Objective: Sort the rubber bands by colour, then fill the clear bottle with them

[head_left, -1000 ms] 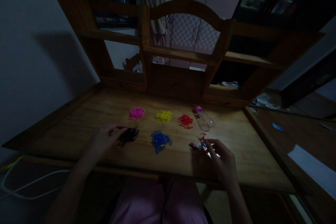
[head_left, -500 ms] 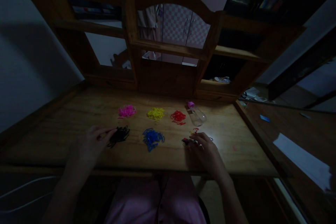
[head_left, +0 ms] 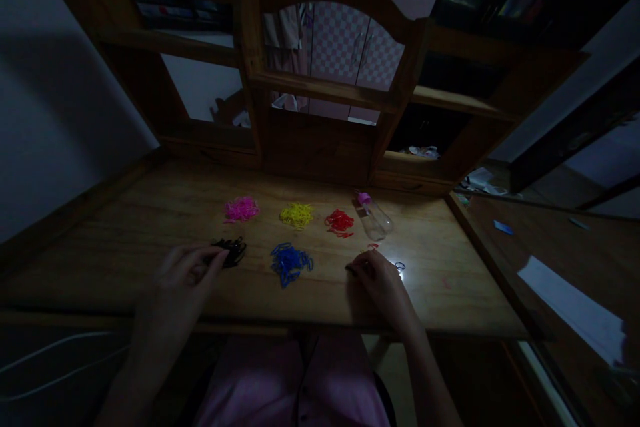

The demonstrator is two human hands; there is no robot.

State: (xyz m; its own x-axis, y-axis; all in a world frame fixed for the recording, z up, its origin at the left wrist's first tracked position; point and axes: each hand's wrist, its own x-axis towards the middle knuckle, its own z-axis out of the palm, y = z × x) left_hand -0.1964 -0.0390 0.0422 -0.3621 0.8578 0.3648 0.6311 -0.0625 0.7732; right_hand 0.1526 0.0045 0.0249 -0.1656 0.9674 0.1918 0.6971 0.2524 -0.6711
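My left hand (head_left: 183, 273) is at the near-left edge of a pile of black rubber bands (head_left: 235, 251). Its thumb and forefinger are pinched together against the pile, and what lies between them is hidden. My right hand (head_left: 377, 277) rests low over the desk with fingers closed, and a small dark rubber band (head_left: 350, 268) shows at the fingertips. The palm covers most of the loose bands there. A few red bands (head_left: 373, 247) peek out behind it, and a dark band (head_left: 400, 266) lies to its right. Between the hands sits a pile of blue rubber bands (head_left: 290, 263).
Farther back lie piles of pink (head_left: 241, 209), yellow (head_left: 297, 215) and red rubber bands (head_left: 339, 221). A clear bottle with a pink cap (head_left: 375, 219) lies beside the red pile. The wooden shelf frame (head_left: 320, 90) rises behind the desk. White paper (head_left: 573, 310) is on the right-hand surface.
My left hand has shifted slightly right, with thumb and forefinger now over the black pile. My right hand has drawn a little left, its fingers closer together, uncovering the dark band on its right.
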